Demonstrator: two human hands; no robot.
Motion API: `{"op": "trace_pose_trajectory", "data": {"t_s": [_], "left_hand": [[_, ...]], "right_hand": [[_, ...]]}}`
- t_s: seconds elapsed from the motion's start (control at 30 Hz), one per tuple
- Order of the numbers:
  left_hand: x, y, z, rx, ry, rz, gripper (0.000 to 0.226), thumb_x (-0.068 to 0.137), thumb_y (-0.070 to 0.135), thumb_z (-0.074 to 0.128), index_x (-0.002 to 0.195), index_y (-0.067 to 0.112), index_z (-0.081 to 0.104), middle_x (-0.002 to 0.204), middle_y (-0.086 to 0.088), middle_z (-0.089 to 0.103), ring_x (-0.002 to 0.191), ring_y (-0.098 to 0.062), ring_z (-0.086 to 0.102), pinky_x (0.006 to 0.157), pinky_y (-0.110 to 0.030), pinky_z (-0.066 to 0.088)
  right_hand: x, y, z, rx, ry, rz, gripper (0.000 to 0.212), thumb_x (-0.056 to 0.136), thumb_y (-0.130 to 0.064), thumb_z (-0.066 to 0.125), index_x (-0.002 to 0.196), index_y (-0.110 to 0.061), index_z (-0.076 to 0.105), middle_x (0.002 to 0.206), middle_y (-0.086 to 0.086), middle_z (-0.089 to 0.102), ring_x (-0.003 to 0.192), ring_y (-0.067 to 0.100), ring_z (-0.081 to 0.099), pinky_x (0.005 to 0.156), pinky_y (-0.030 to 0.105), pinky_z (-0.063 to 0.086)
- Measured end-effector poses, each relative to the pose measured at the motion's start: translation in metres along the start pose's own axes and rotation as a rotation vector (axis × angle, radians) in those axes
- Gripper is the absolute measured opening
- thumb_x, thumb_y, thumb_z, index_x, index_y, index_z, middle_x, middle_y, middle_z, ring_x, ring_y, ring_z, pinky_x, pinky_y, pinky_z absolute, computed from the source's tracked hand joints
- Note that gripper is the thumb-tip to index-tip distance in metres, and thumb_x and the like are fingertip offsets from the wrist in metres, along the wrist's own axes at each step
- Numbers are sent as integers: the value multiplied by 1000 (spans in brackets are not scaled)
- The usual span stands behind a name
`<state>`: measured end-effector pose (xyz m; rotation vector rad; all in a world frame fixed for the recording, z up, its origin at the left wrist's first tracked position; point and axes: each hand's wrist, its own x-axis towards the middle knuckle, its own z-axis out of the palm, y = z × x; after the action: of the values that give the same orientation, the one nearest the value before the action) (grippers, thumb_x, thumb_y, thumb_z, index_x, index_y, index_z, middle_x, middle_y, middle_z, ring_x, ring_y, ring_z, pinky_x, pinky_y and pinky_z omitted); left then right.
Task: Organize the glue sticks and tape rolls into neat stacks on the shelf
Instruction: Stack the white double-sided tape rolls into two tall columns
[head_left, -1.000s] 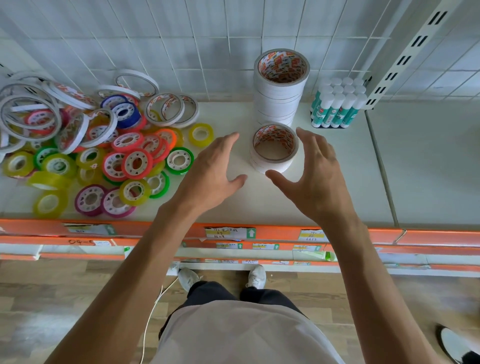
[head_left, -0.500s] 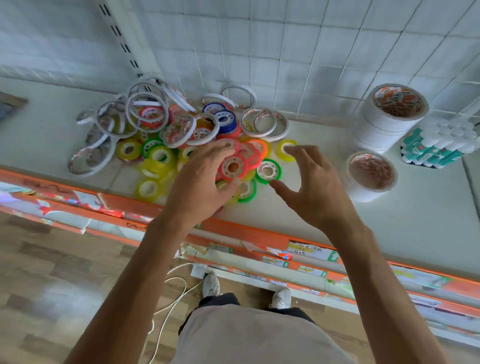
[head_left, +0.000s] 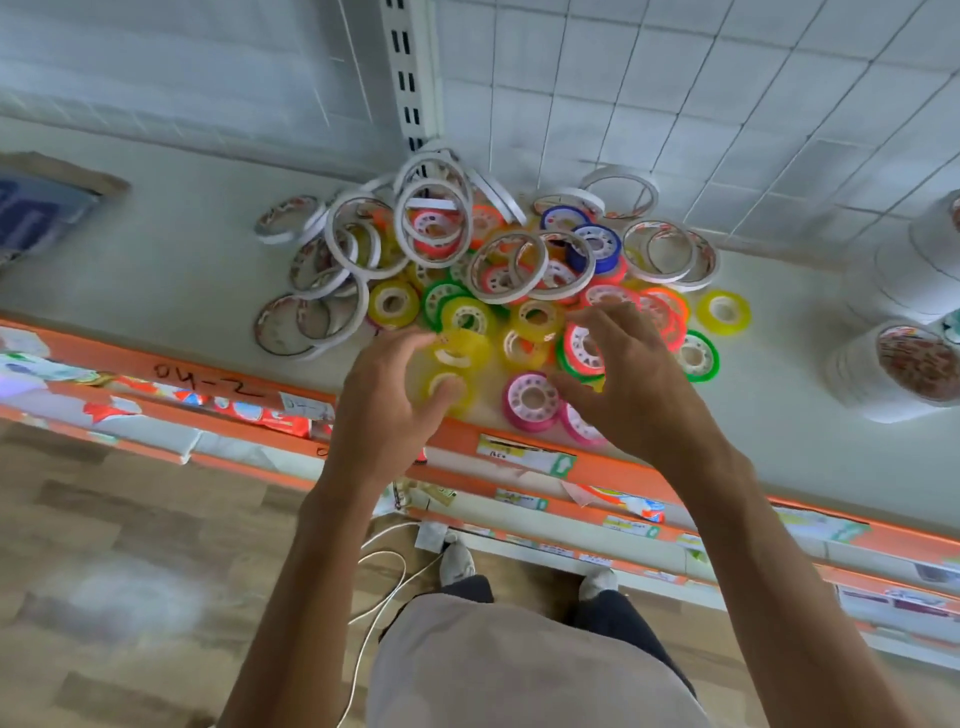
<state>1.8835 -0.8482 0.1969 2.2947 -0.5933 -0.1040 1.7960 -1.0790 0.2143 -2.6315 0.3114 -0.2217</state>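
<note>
tape rolls (head_left: 498, 280) lie in one loose heap on the shelf (head_left: 171, 270), small coloured ones toward the front edge and thin white rings behind, too tangled to count; at least two pink and five yellow show. the left hand (head_left: 387, 402) hangs over a yellow roll (head_left: 445, 387), fingers loosely spread, thumb touching it, likely about to gather it. the right hand (head_left: 631, 379) hovers over a red roll (head_left: 584, 348), fingers spread and slightly curled, holding nothing. two white stacks (head_left: 906, 364) stand well apart at right, probably finished piles. glue sticks (head_left: 953, 327) barely show.
</note>
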Motion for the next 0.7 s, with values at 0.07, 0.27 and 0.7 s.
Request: {"op": "trace_pose_trajectory", "data": {"t_s": [0.07,0.27,0.7], "left_hand": [[1,-11,-9,0,-9,3,51,87,37,71,130,12,62,131,-2,62,125,-17,54,107,-34,42],[6,-44,-39,7,28,5,42,88,19,73,127,9,63,128,-4,63,122,-17,54,102,-20,34],[35,-43,-35,-6,-76,154,48,87,33,62,127,7,62,124,-7,62,117,-21,54,100,-29,42]], "right_hand": [[5,-13,8,5,-2,14,57,80,-28,80,131,-13,60,133,12,52,120,34,52,100,47,46],[20,-52,33,-17,-10,-18,60,81,-33,79,133,-12,58,137,11,50,123,34,50,98,48,47],[101,-31,29,-297,-69,62,79,72,-53,82,130,-10,49,144,15,40,134,36,36,109,52,36]]}}
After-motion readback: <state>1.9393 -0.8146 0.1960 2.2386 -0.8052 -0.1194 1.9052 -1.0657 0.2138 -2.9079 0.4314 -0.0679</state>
